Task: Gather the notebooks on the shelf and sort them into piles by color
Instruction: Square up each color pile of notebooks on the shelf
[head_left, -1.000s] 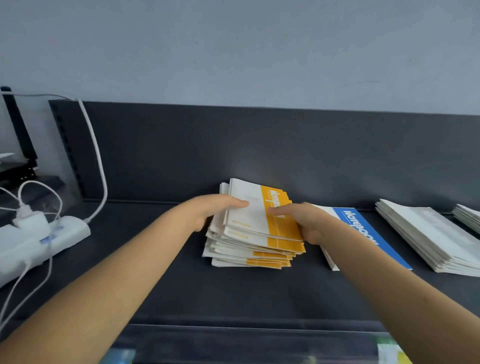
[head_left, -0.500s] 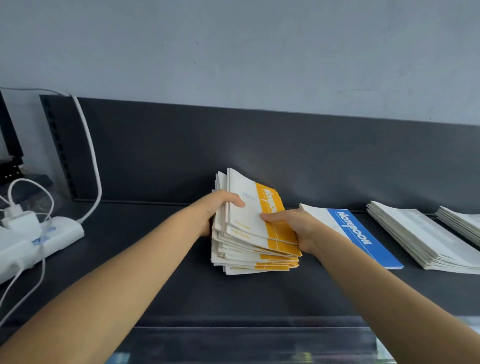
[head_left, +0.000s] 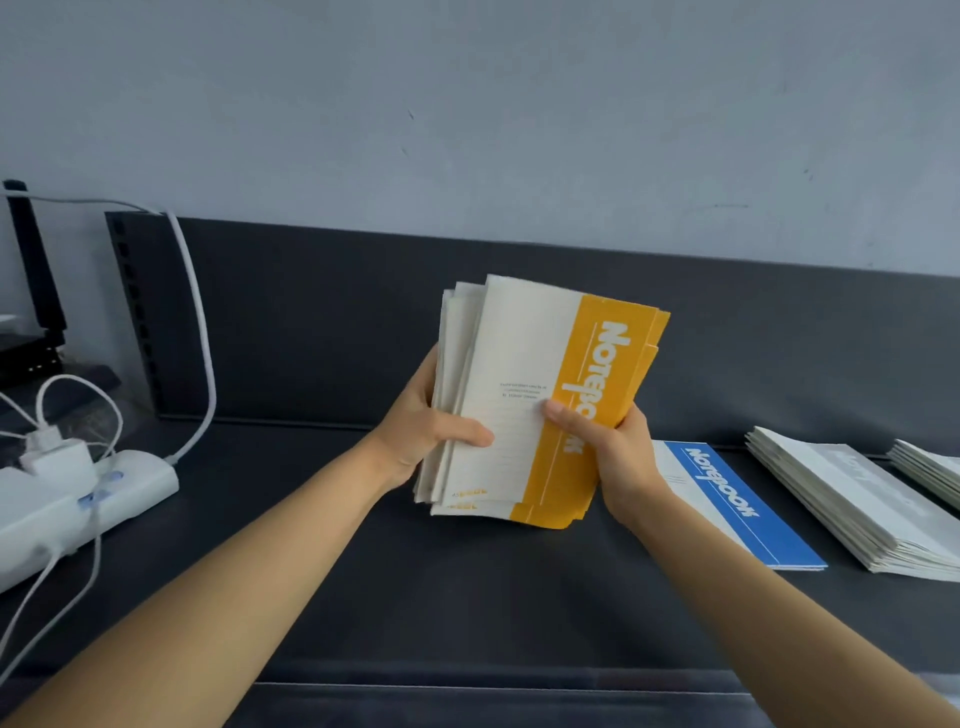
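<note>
Here we are at centre frame: both hands have the stack of orange notebooks (head_left: 540, 405), tipped up nearly on end, top cover facing us with its orange band on the right side. The left hand (head_left: 426, 431) takes the stack's left edge, thumb laid across the cream front and fingers tucked behind, a firm grip. The right hand (head_left: 613, 447) clasps the right edge, thumb pressed on the orange band and fingers wrapped round the back. The books sit unevenly, edges fanned out at top and bottom. Whether the bottom edge touches the dark shelf (head_left: 467, 597), I can't tell.

Just right of the right hand, a blue notebook (head_left: 727, 499) lies flat on the shelf. Beyond it, lower right, sits a pale pile (head_left: 852, 499), and another pale stack (head_left: 930, 467) shows at the right edge of the frame. Over at the left edge, a white power strip (head_left: 78, 499) rests with a white cable (head_left: 200, 322) running up from it.
</note>
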